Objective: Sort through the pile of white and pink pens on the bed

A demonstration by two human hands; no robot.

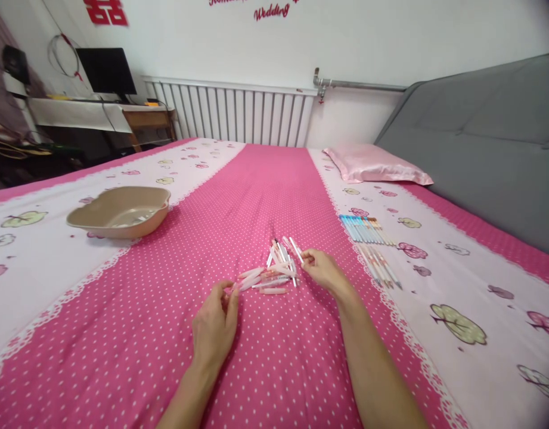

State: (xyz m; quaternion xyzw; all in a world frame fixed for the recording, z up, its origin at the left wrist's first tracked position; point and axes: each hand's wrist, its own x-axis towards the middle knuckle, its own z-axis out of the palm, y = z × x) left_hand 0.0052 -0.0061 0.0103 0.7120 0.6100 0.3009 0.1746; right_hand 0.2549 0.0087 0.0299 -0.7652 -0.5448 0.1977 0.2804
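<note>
A loose pile of pink and white pens (pixel 276 271) lies on the pink dotted bedspread between my hands. My right hand (pixel 321 268) pinches a white and pink pen (pixel 295 249) at the right side of the pile, its far end pointing away from me. At the pile's left edge is my left hand (pixel 215 325), thumb and forefinger brought close together beside the pale pink pen ends. What those fingertips hold, if anything, is too small to make out. To the right, pens with blue and orange ends (pixel 366 229) lie in a neat row, with several paler pens (pixel 379 265) lined up below them.
A beige plastic basin (pixel 120 211) stands on the bed at the left, with something small and clear inside. A pink pillow (pixel 375 164) rests at the far right against the grey headboard (pixel 480 131). Beyond the bed are a white radiator (pixel 233 110) and a desk with a monitor (pixel 106 71).
</note>
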